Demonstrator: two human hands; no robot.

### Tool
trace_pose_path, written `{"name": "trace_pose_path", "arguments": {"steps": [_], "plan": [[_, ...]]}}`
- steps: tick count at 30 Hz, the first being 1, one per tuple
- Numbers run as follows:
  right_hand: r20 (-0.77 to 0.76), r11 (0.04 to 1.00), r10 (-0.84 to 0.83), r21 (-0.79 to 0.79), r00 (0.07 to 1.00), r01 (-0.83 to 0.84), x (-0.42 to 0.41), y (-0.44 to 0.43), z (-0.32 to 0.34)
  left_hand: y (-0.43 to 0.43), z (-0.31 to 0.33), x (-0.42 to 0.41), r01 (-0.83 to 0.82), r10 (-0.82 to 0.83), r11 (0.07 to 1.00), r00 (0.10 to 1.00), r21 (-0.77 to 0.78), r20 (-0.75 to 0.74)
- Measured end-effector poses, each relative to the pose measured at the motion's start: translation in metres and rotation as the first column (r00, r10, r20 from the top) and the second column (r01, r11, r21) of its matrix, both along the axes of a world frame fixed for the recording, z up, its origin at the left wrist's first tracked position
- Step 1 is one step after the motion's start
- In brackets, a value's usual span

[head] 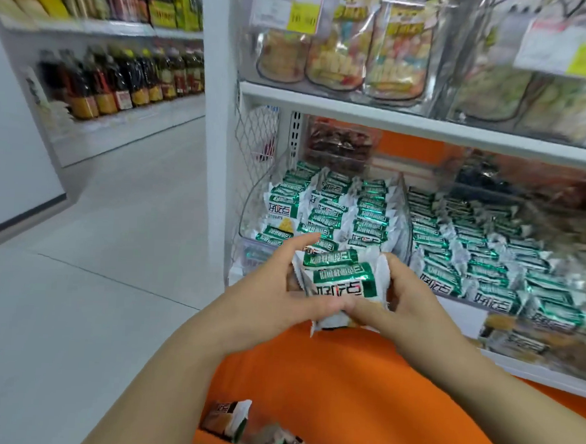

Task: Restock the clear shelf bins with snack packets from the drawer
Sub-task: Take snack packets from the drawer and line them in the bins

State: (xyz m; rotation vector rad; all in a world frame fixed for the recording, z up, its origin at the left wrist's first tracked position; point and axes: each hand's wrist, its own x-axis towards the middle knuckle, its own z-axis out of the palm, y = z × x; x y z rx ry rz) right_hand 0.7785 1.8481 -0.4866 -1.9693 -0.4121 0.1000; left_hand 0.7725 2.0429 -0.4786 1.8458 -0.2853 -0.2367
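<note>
snack packets (pixel 341 281) between both hands

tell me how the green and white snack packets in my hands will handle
The green and white snack packets seem light: the left hand and right hand hold several together. Their glossy wrap probably slides, so a stack may fan apart. Crimped ends look floppy.

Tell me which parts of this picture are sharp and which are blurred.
Head view: the held packets are sharpest, print readable; head view, the bottles on the left and the bags on the top shelf smear with blur; head view, right edge blurriest, light flat and even.
</note>
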Motion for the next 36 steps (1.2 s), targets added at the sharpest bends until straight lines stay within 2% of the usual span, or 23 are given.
{"name": "trace_pose_path", "arguments": {"steps": [2, 4, 7, 10, 12, 14, 18, 20, 22, 24, 26, 28, 30, 33, 36], "plan": [[0.016, 0.997, -0.013, 0.076, 1.0, 0.012, 0.003, 0.008, 0.007, -0.002, -0.001, 0.003, 0.014, -0.013, 0.999, 1.0, -0.048, 0.01], [0.032, 0.996, -0.05, 0.078, 0.998, 0.047, 0.006, 0.015, 0.013, 0.001, -0.001, 0.006, -0.002, 0.004, 0.999, 0.999, -0.048, 0.042], [0.104, 0.997, -0.054, -0.046, 0.993, 0.059, 0.015, 0.02, 0.021, 0.008, 0.001, 0.01, -0.032, 0.031, 0.999, 0.996, 0.001, 0.086], [0.202, 0.967, 0.08, -0.252, 0.976, -0.028, 0.025, 0.025, 0.038, 0.018, 0.0, 0.012, -0.082, 0.067, 0.992, 0.986, 0.096, 0.153], [0.275, 0.871, 0.23, -0.487, 0.934, -0.071, 0.033, 0.032, 0.05, 0.024, -0.002, 0.014, -0.128, 0.102, 0.982, 0.977, 0.136, 0.185], [0.318, 0.754, 0.34, -0.655, 0.885, -0.054, 0.043, 0.043, 0.059, 0.029, -0.001, 0.016, -0.179, 0.142, 0.971, 0.966, 0.161, 0.218], [0.37, 0.623, 0.447, -0.782, 0.814, 0.014, 0.06, 0.065, 0.068, 0.035, -0.002, 0.021, -0.307, 0.208, 0.914, 0.916, 0.265, 0.342], [0.419, 0.619, 0.479, -0.784, 0.771, 0.041, 0.069, 0.074, 0.07, 0.038, -0.002, 0.024, -0.397, 0.253, 0.86, 0.878, 0.321, 0.407], [0.478, 0.657, 0.462, -0.75, 0.747, 0.074, 0.079, 0.079, 0.07, 0.042, -0.001, 0.027, -0.489, 0.326, 0.815, 0.83, 0.311, 0.453], [0.526, 0.727, 0.38, -0.678, 0.761, 0.105, 0.092, 0.081, 0.068, 0.047, -0.004, 0.03, -0.562, 0.392, 0.776, 0.786, 0.286, 0.479], [0.539, 0.827, 0.236, -0.549, 0.809, 0.125, 0.107, 0.08, 0.063, 0.051, -0.01, 0.034, -0.586, 0.392, 0.739, 0.775, 0.333, 0.496], [0.501, 0.896, 0.104, -0.422, 0.859, 0.137, 0.121, 0.081, 0.055, 0.053, -0.016, 0.038, -0.549, 0.346, 0.704, 0.82, 0.452, 0.456], [0.44, 0.923, 0.033, -0.358, 0.897, 0.142, 0.134, 0.085, 0.045, 0.053, -0.022, 0.042, -0.462, 0.284, 0.674, 0.882, 0.577, 0.375], [0.372, 0.916, 0.022, -0.379, 0.928, 0.13, 0.143, 0.089, 0.033, 0.052, -0.028, 0.046, -0.348, 0.219, 0.634, 0.937, 0.691, 0.272], [0.319, 0.87, 0.07, -0.483, 0.945, 0.099, 0.145, 0.089, 0.027, 0.053, -0.033, 0.048, -0.289, 0.193, 0.6, 0.957, 0.746, 0.216]]}}
